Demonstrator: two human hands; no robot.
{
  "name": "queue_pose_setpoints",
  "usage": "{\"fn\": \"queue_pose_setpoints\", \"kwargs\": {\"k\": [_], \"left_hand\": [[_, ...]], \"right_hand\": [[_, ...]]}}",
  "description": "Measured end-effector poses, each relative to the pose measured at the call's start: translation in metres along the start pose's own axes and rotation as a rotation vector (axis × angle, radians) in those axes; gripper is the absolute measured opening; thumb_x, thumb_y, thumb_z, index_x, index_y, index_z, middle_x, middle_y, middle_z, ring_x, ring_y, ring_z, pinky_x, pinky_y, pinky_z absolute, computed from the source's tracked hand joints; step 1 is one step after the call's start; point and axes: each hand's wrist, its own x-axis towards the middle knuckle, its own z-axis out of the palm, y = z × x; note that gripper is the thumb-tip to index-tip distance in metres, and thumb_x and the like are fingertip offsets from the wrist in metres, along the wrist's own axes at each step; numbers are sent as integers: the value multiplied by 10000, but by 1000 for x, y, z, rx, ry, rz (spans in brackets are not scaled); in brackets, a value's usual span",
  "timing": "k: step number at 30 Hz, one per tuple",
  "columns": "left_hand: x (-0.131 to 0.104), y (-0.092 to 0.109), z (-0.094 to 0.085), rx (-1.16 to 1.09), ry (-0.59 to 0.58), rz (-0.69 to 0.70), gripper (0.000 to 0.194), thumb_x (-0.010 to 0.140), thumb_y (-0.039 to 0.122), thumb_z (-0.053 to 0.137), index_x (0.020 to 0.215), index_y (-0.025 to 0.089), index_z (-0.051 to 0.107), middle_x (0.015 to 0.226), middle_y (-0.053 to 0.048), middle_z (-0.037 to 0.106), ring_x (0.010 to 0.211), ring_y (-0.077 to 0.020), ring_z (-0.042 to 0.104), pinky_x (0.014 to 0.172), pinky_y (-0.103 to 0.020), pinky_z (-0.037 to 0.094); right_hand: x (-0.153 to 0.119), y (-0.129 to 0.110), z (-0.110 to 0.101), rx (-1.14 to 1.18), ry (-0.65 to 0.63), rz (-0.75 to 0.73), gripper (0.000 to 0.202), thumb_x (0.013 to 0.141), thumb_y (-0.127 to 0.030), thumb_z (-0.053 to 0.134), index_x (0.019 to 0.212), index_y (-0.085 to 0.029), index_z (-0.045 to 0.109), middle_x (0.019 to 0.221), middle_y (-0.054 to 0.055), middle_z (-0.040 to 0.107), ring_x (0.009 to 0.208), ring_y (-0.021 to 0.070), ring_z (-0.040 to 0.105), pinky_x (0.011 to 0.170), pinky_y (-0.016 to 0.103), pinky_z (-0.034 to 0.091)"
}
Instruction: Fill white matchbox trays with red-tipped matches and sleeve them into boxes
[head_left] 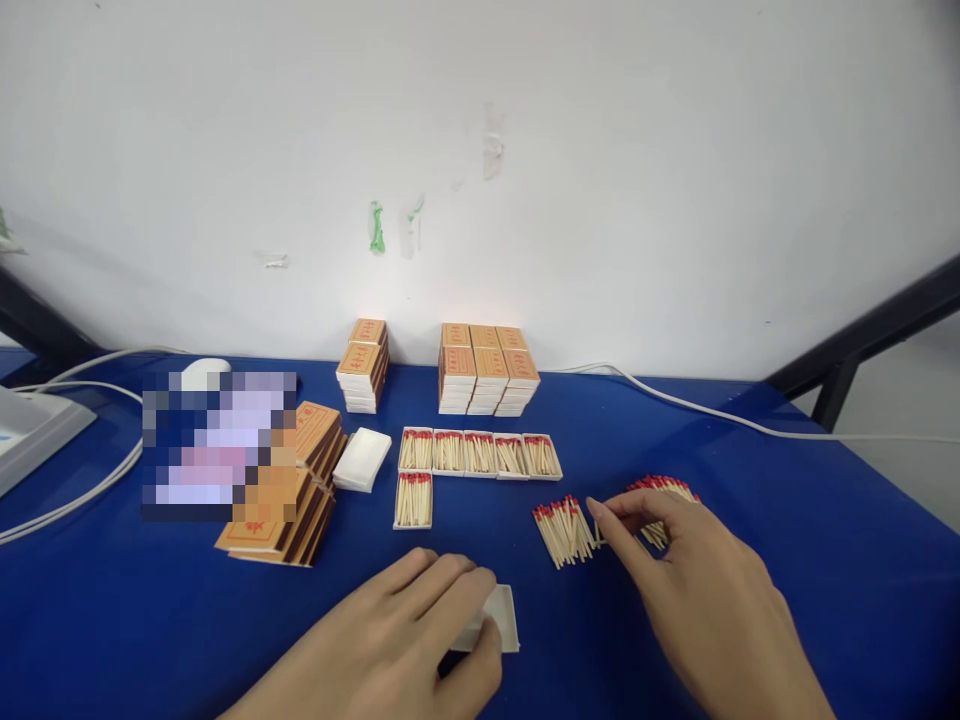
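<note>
My left hand [420,640] is closed round the left part of a white tray [504,618] near the front edge. My right hand [697,580] is at the right, thumb and forefinger pinched together beside a loose pile of red-tipped matches [564,532]; whatever lies between the fingertips is too small to tell. Another heap of matches [664,490] shows partly behind that hand. Beyond my hands, several match-filled trays [480,454] stand in a row, with one more filled tray [413,500] below the row's left end.
White trays [363,460] lie stacked beside piled orange sleeves [262,515]. Closed matchboxes stand in a narrow stack [362,365] and a wider block [489,368] by the wall. A pixelated object [232,440] lies left; a white cable [675,405] runs along the back right.
</note>
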Motion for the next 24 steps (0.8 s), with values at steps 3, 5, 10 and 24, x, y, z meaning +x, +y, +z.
{"fn": "queue_pose_setpoints", "kwargs": {"k": [3, 5, 10, 24], "left_hand": [[0, 0, 1, -7, 7, 2, 136, 1179, 184, 643, 1244, 170, 762, 1261, -120, 807, 1134, -279, 763, 1053, -411, 632], [0, 0, 1, -4, 13, 3, 135, 1190, 199, 642, 1243, 167, 762, 1263, -124, 804, 1142, -279, 761, 1046, -409, 632], [1, 1, 0, -12, 15, 1, 188, 1209, 168, 578, 1232, 167, 765, 1180, -113, 805, 1069, -275, 764, 963, -400, 637], [0, -3, 9, -17, 89, 20, 150, 1186, 150, 599, 1148, 174, 742, 1170, -113, 798, 1075, -267, 768, 987, -393, 645]], "right_hand": [[1, -3, 3, -22, 44, -27, 503, 962, -726, 576, 926, -326, 880, 1056, 116, 881, 933, 396, 783, 666, 435, 529], [2, -3, 4, -11, 22, -35, 498, 974, -720, 570, 930, -338, 888, 1056, 104, 887, 941, 397, 789, 682, 445, 543], [-4, 7, -2, -33, 88, 1, 504, 938, -763, 572, 957, -372, 889, 1125, 91, 876, 967, 419, 790, 732, 506, 580], [-25, 42, -4, -176, 20, 70, 585, 899, -913, 609, 844, -391, 869, 919, 82, 838, 694, 359, 794, 545, 473, 559]]}}
